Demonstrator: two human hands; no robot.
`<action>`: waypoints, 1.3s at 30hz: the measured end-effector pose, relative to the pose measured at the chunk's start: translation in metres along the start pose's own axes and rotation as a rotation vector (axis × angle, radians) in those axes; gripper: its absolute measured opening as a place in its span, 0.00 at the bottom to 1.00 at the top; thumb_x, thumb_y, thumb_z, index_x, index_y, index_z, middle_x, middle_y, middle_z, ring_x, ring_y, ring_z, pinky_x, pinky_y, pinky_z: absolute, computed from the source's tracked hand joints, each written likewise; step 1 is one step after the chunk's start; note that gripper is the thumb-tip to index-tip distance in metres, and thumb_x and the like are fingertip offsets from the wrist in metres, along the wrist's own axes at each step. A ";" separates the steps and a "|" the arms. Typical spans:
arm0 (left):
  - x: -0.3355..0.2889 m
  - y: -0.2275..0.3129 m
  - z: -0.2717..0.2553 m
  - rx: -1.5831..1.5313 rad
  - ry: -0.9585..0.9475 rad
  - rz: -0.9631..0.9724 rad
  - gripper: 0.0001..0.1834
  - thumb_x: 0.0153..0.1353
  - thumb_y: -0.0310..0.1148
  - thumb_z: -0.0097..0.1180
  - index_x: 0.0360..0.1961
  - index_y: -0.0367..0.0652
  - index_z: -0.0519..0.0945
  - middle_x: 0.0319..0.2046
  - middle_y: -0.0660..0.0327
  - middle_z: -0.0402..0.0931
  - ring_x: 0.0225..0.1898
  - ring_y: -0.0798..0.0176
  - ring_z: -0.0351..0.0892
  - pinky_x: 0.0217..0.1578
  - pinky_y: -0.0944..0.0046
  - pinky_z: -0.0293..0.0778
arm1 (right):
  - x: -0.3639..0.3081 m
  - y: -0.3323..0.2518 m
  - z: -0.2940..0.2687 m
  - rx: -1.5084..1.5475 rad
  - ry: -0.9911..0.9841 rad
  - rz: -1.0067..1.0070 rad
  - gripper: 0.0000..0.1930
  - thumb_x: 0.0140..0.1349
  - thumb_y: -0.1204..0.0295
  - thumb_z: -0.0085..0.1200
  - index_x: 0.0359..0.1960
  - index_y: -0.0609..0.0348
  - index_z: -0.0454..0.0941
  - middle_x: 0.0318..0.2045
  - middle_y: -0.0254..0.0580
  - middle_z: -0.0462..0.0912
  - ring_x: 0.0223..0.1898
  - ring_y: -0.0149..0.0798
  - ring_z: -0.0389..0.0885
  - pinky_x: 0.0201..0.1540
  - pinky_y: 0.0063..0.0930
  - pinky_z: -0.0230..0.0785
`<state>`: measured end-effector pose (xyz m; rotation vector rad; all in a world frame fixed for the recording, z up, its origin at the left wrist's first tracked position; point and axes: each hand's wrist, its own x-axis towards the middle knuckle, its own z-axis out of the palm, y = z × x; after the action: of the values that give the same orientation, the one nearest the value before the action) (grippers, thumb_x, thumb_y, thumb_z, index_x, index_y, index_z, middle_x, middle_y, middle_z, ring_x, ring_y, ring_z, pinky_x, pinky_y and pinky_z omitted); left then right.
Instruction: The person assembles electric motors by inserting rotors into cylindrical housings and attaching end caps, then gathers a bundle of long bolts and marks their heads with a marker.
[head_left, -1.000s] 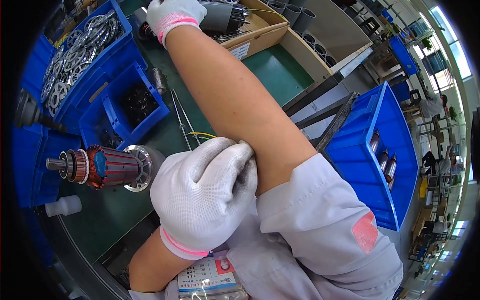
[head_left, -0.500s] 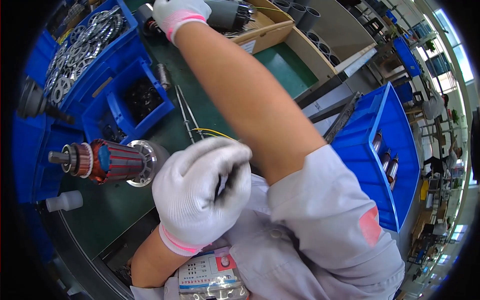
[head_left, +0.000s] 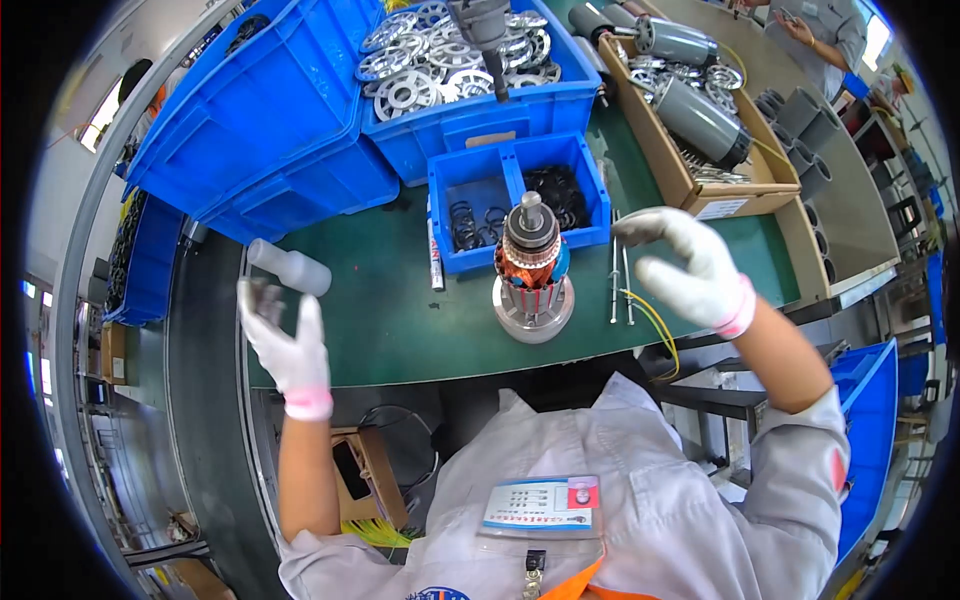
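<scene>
Left hand (head_left: 287, 352), white knit glove: thumb and fingers spread, nothing in grasp, just beside stepped translucent-white plastic cylinder (head_left: 290, 267) lying on green surface (head_left: 390, 345); contact unclear. Right hand (head_left: 692, 272), same glove type: thumb and fingers apart, no object between, fingertips near upper ends of two thin silver metal rods (head_left: 621, 282). Copper-and-steel motor armature (head_left: 532, 262) upright on round silver metal base (head_left: 533, 318), between hands, in front of blue two-compartment plastic bin (head_left: 462, 262). White pen-shaped marker (head_left: 435, 258) left of armature. Yellow-green wires (head_left: 660, 325) beside rods.
</scene>
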<state>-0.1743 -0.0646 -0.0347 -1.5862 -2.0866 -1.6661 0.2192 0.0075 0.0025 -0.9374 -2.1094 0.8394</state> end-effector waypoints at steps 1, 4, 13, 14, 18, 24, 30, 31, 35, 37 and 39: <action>0.013 -0.018 0.004 0.072 0.089 -0.018 0.41 0.49 0.25 0.62 0.63 0.37 0.55 0.58 0.48 0.61 0.58 0.56 0.64 0.58 0.59 0.60 | 0.000 0.001 0.011 0.017 0.000 -0.032 0.22 0.51 0.69 0.58 0.48 0.65 0.73 0.43 0.49 0.78 0.45 0.42 0.77 0.50 0.32 0.68; 0.037 -0.078 0.021 -0.189 0.004 -0.141 0.46 0.48 0.29 0.65 0.66 0.39 0.52 0.60 0.50 0.59 0.60 0.57 0.61 0.60 0.60 0.55 | 0.016 -0.002 0.049 0.111 0.047 -0.104 0.42 0.42 0.56 0.65 0.58 0.66 0.63 0.53 0.55 0.71 0.55 0.50 0.70 0.59 0.37 0.60; 0.057 0.009 0.040 -0.608 -0.055 -0.070 0.29 0.52 0.25 0.59 0.55 0.29 0.65 0.49 0.52 0.71 0.49 0.61 0.72 0.54 0.61 0.65 | 0.030 -0.001 0.073 0.300 0.139 -0.095 0.53 0.38 0.60 0.67 0.63 0.74 0.49 0.58 0.59 0.64 0.61 0.50 0.64 0.64 0.36 0.53; 0.056 0.058 0.036 -0.665 -0.056 0.041 0.29 0.52 0.25 0.57 0.55 0.28 0.64 0.49 0.50 0.71 0.49 0.59 0.73 0.54 0.60 0.65 | 0.028 0.000 0.068 0.365 0.231 -0.147 0.52 0.41 0.61 0.64 0.64 0.73 0.47 0.59 0.59 0.63 0.62 0.49 0.61 0.65 0.38 0.50; 0.039 0.171 0.038 -0.924 0.050 0.399 0.34 0.46 0.26 0.52 0.57 0.24 0.61 0.48 0.46 0.70 0.47 0.54 0.74 0.52 0.56 0.68 | 0.050 -0.049 0.070 0.730 0.667 -0.442 0.41 0.55 0.54 0.59 0.62 0.69 0.54 0.57 0.52 0.66 0.60 0.44 0.64 0.64 0.39 0.49; 0.021 0.169 0.057 -0.826 -0.309 0.311 0.38 0.42 0.22 0.52 0.58 0.24 0.59 0.49 0.46 0.71 0.50 0.56 0.73 0.52 0.58 0.68 | 0.053 -0.042 0.067 0.699 0.632 -0.440 0.29 0.57 0.71 0.51 0.59 0.68 0.58 0.54 0.49 0.69 0.57 0.40 0.66 0.62 0.36 0.55; 0.004 0.162 0.078 -0.649 -0.620 0.148 0.37 0.39 0.24 0.62 0.54 0.29 0.66 0.45 0.52 0.74 0.46 0.59 0.76 0.50 0.62 0.70 | 0.026 -0.008 0.027 0.164 0.444 -0.130 0.23 0.54 0.70 0.55 0.52 0.65 0.69 0.46 0.48 0.76 0.49 0.41 0.74 0.55 0.33 0.64; -0.003 0.159 0.081 -0.692 -0.608 0.067 0.39 0.38 0.25 0.61 0.56 0.29 0.63 0.44 0.53 0.74 0.46 0.59 0.76 0.51 0.61 0.69 | 0.029 -0.003 0.019 0.103 0.431 -0.149 0.22 0.53 0.69 0.55 0.50 0.65 0.70 0.44 0.48 0.77 0.46 0.42 0.76 0.52 0.32 0.67; -0.021 0.118 0.105 -0.672 -0.620 0.063 0.45 0.35 0.25 0.59 0.60 0.28 0.57 0.43 0.53 0.72 0.44 0.60 0.74 0.55 0.61 0.64 | 0.039 0.013 -0.032 -0.186 0.325 -0.192 0.17 0.50 0.68 0.55 0.40 0.64 0.75 0.34 0.51 0.79 0.35 0.49 0.79 0.39 0.37 0.72; -0.023 0.118 0.110 -0.616 -0.655 0.066 0.45 0.33 0.25 0.58 0.59 0.28 0.57 0.43 0.53 0.72 0.44 0.60 0.74 0.55 0.58 0.63 | 0.038 0.034 -0.076 -0.371 0.361 -0.179 0.14 0.51 0.65 0.53 0.37 0.60 0.77 0.30 0.50 0.79 0.34 0.50 0.79 0.38 0.39 0.72; -0.025 0.103 0.113 -0.801 -0.683 0.024 0.47 0.35 0.24 0.53 0.63 0.32 0.53 0.46 0.52 0.70 0.46 0.57 0.73 0.52 0.57 0.67 | 0.035 0.059 -0.128 -0.564 0.376 0.096 0.17 0.53 0.60 0.49 0.35 0.59 0.79 0.29 0.52 0.80 0.33 0.52 0.80 0.39 0.40 0.72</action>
<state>-0.0307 -0.0078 -0.0240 -2.7079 -1.6124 -2.3775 0.3215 0.1024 0.0410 -1.3690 -1.9990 0.0750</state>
